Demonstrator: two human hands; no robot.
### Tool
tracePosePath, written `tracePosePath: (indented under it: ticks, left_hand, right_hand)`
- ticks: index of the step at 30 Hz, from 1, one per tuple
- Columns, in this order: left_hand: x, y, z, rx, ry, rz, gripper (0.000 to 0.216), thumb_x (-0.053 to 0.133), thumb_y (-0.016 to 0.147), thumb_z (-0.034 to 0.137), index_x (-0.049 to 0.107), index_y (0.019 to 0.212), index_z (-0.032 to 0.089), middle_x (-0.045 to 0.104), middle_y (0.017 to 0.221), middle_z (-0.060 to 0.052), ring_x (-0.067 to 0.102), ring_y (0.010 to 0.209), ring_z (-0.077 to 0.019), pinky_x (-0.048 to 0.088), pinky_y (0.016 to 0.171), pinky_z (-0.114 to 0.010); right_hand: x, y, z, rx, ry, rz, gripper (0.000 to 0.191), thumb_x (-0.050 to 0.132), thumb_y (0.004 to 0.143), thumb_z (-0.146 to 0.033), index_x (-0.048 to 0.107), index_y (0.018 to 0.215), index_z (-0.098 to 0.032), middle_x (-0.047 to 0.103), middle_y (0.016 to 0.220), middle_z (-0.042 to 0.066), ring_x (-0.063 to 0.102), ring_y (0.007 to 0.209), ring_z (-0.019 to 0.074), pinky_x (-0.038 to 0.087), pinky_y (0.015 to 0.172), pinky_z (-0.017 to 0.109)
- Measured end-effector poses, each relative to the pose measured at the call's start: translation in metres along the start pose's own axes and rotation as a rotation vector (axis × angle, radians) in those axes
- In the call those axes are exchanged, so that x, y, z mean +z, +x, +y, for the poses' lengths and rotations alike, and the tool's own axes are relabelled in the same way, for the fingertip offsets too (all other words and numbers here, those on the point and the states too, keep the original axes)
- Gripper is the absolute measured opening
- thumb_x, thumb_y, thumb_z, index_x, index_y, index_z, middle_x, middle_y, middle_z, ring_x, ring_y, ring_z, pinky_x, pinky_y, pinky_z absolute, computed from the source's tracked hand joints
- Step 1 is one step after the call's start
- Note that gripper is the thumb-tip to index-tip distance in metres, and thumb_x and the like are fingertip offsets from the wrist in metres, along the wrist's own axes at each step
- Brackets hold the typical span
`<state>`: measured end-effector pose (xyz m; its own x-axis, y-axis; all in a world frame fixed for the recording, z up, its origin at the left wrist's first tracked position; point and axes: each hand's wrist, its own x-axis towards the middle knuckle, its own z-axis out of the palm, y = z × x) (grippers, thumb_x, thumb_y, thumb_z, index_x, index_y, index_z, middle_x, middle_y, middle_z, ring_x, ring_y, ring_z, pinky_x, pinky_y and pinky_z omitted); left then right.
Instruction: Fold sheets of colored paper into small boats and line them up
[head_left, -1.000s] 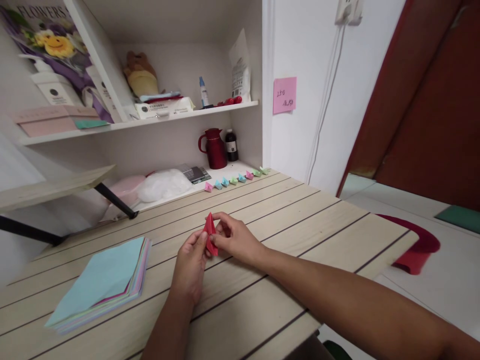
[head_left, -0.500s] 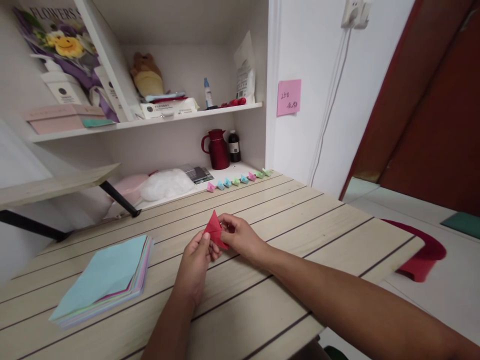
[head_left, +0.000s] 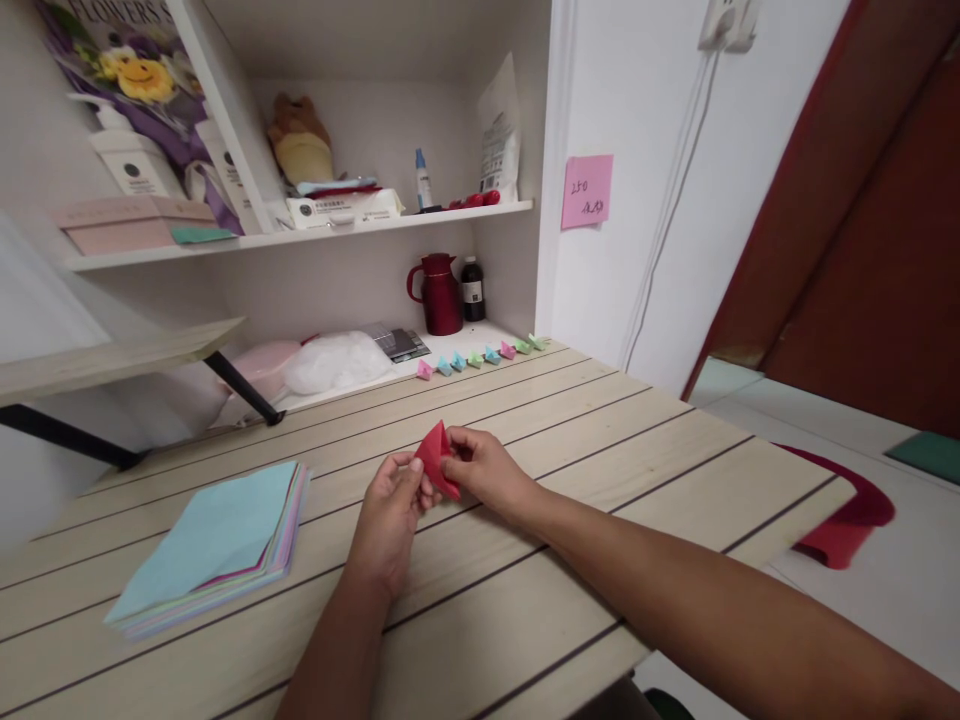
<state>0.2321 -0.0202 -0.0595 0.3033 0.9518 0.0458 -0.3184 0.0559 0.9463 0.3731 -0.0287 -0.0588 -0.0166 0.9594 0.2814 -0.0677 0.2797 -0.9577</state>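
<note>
A piece of folded red paper [head_left: 436, 456] is held a little above the wooden table [head_left: 600, 440], between both hands. My left hand [head_left: 395, 500] pinches its lower left edge, thumb in front and fingers behind. From the other side my right hand [head_left: 484, 467] grips it, with the thumb at the paper's right edge and the index finger bent behind it. The paper has a pointed top and its right side stands partly opened. Fingertips behind it are hidden.
Left of my hands lies a stack of coloured paper [head_left: 217, 540], light blue on top. Small folded paper pieces [head_left: 475, 359] in several colours line the table's back edge. Behind them, a red jug [head_left: 441, 295] and a dark bottle [head_left: 472, 290] stand in the shelf unit [head_left: 397, 222].
The red paper has turned and its right side has spread open, where it looked flatter before. Both hands keep hold of it. The view has shifted slightly.
</note>
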Motion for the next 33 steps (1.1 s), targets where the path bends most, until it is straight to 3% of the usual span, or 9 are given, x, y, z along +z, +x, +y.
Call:
tracePosePath:
  ticks: [4,11,14,16,18,21,26,30,33]
  left_hand:
    - [0.002,0.001,0.000,-0.012,0.045,0.005,0.027,0.071,0.074,0.037,0.055,0.087,0.019,0.055,0.062,0.006,0.046,0.056,-0.0069,0.038,0.058,-0.020]
    - [-0.005,-0.016,0.012,-0.084,0.304,0.051,0.020,0.069,0.069,0.033,0.058,0.074,0.017,0.056,0.052,0.002,0.047,0.045,-0.0118,0.034,0.049,-0.025]
    - [-0.015,-0.048,0.019,-0.029,0.462,0.289,0.032,0.063,0.076,0.034,0.056,0.104,0.020,0.057,0.056,0.005,0.046,0.043,-0.0136,0.032,0.048,-0.026]
    - [-0.017,-0.074,0.019,0.127,0.813,0.638,0.037,0.058,0.081,0.032,0.053,0.116,0.024,0.062,0.071,0.002,0.054,0.053,-0.0167,0.034,0.052,-0.028]
    - [-0.014,-0.097,0.014,0.374,1.000,0.724,0.033,0.054,0.086,0.036,0.053,0.117,0.025,0.066,0.089,-0.004,0.063,0.077,-0.0221,0.041,0.063,-0.032]
    - [-0.005,-0.115,-0.002,0.686,1.170,0.524,0.024,0.058,0.087,0.038,0.058,0.107,0.025,0.068,0.094,-0.007,0.064,0.089,-0.0253,0.045,0.075,-0.037]
    - [0.006,-0.114,-0.021,0.636,1.248,0.383,0.027,0.063,0.085,0.035,0.060,0.109,0.023,0.074,0.092,-0.008,0.068,0.076,-0.0254,0.046,0.064,-0.034]
    - [0.006,-0.117,-0.023,0.778,1.371,0.349,0.016,0.058,0.088,0.025,0.061,0.103,0.022,0.073,0.085,-0.005,0.067,0.071,-0.0218,0.045,0.067,-0.032]
    - [0.004,-0.124,-0.025,0.850,1.474,0.220,0.013,0.053,0.090,0.020,0.062,0.099,0.021,0.070,0.080,-0.002,0.064,0.069,-0.0199,0.043,0.069,-0.032]
  right_hand:
    - [-0.001,0.000,-0.003,0.000,-0.029,0.047,0.009,0.064,0.068,-0.020,0.058,0.075,-0.018,0.049,0.060,-0.007,0.045,0.054,0.0090,0.037,0.052,0.021]
    - [0.000,-0.004,0.005,0.173,-0.148,0.047,0.017,0.065,0.066,-0.022,0.048,0.064,-0.021,0.041,0.050,-0.010,0.042,0.043,0.0085,0.030,0.043,0.019]
    - [0.003,-0.013,0.003,0.202,-0.157,0.046,0.019,0.063,0.067,-0.020,0.045,0.063,-0.021,0.042,0.050,-0.009,0.040,0.044,0.0077,0.028,0.042,0.019]
    - [0.005,-0.021,0.000,0.217,-0.165,0.032,0.019,0.063,0.065,-0.018,0.045,0.062,-0.020,0.042,0.052,-0.009,0.039,0.046,0.0077,0.029,0.045,0.019]
    - [0.007,-0.032,-0.004,0.212,-0.210,0.016,0.019,0.063,0.064,-0.015,0.045,0.061,-0.020,0.043,0.053,-0.008,0.040,0.049,0.0083,0.030,0.047,0.020]
    - [0.009,-0.050,-0.010,0.176,-0.309,0.011,0.017,0.062,0.068,-0.014,0.047,0.061,-0.020,0.045,0.055,-0.007,0.042,0.051,0.0097,0.030,0.048,0.021]
    - [0.014,-0.076,-0.018,0.087,-0.514,-0.047,0.011,0.057,0.075,-0.012,0.055,0.070,-0.021,0.054,0.057,-0.005,0.047,0.051,0.0119,0.031,0.053,0.023]
    - [0.011,-0.092,-0.026,-0.048,-0.857,-0.137,0.011,0.059,0.075,-0.011,0.058,0.072,-0.021,0.059,0.064,-0.002,0.053,0.065,0.0160,0.036,0.069,0.029]
    - [0.001,-0.104,-0.030,-0.106,-0.962,-0.166,0.020,0.060,0.073,-0.008,0.063,0.086,-0.023,0.065,0.078,0.000,0.056,0.082,0.0202,0.035,0.081,0.034]
